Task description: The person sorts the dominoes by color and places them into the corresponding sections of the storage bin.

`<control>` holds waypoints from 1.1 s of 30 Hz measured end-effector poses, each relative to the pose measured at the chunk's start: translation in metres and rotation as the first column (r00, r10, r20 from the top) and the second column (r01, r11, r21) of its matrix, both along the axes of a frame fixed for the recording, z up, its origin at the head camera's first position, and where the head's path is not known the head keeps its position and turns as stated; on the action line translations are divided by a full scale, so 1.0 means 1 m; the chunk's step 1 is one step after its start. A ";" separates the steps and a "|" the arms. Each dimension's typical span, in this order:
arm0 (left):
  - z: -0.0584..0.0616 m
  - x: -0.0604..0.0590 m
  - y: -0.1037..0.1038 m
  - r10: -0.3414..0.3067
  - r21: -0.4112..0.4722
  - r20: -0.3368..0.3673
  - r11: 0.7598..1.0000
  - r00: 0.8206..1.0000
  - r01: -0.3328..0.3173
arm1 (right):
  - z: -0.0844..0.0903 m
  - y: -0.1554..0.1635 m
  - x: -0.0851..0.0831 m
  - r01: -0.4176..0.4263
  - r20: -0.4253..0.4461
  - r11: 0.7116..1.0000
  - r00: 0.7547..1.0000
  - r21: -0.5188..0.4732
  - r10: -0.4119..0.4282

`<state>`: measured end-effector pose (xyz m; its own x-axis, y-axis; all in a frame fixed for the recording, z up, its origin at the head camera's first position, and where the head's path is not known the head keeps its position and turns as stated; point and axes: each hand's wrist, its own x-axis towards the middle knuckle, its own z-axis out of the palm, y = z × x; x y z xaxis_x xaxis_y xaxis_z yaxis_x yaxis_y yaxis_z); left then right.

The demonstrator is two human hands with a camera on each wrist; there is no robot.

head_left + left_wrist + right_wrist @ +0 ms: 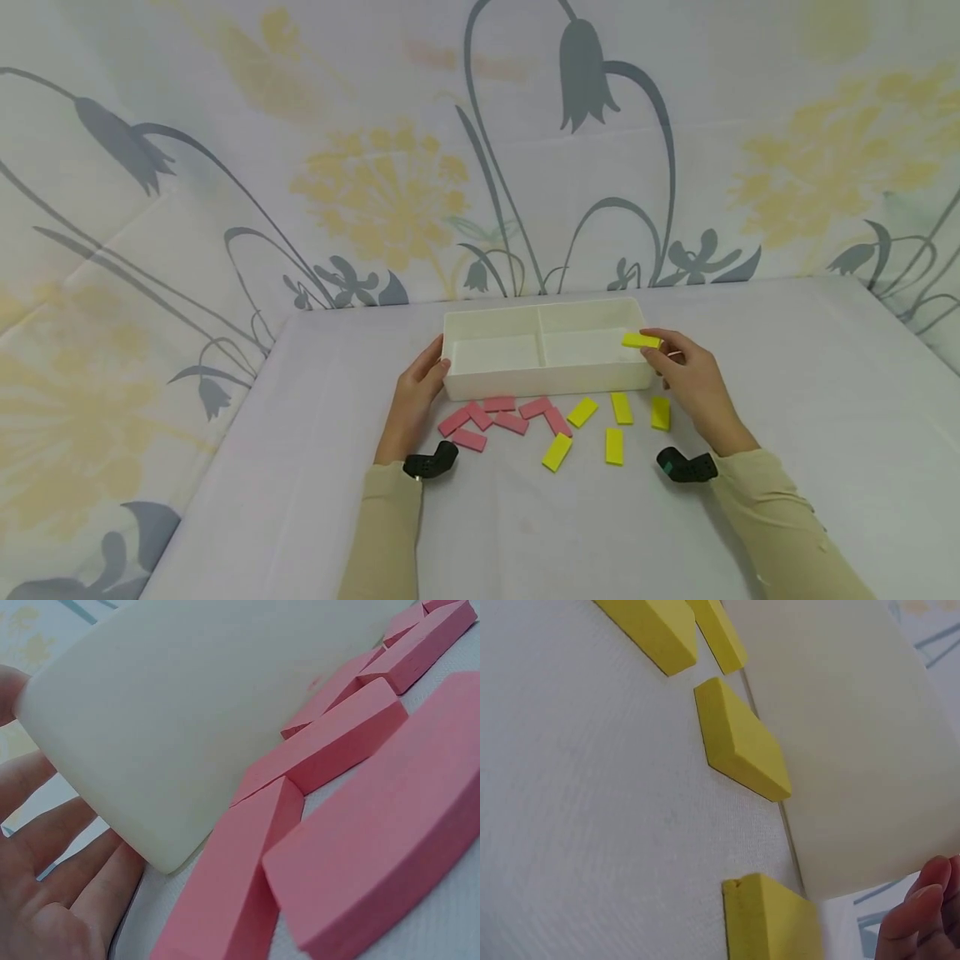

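Note:
A white two-compartment box (517, 385) stands before me. At its left end my left hand (417, 392) holds the corner, thumb by the front edge and fingers along the end wall. The fingertips are hidden behind the wall in the left wrist view. My right hand (693, 375) pinches a yellow block (636, 340) between thumb and fingers, over the right compartment's end. In the right wrist view that block is out of sight; curled fingers (922, 911) show at the box's corner. Pink blocks (470, 440) lie close to the left hand.
Several pink blocks lie along the front left of the box, some touching each other. Several yellow blocks (614, 447) are spread in front of its right half. A white cloth (525, 533) covers the table, and a flower-patterned curtain (375, 150) hangs behind.

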<state>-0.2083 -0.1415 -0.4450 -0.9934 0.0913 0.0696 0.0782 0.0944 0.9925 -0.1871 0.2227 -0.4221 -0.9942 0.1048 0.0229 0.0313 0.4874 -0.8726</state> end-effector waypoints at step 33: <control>0.024 0.013 0.005 -0.036 0.022 0.025 0.999 0.999 0.036 | -0.001 0.005 -0.001 -0.095 -0.037 0.994 0.995 0.050 0.097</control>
<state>-0.1954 -0.1363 -0.4213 -0.9910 0.1256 0.0467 0.0559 0.0704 0.9959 -0.1881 0.2276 -0.4235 -0.9978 0.0064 0.0654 -0.0522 0.5281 -0.8476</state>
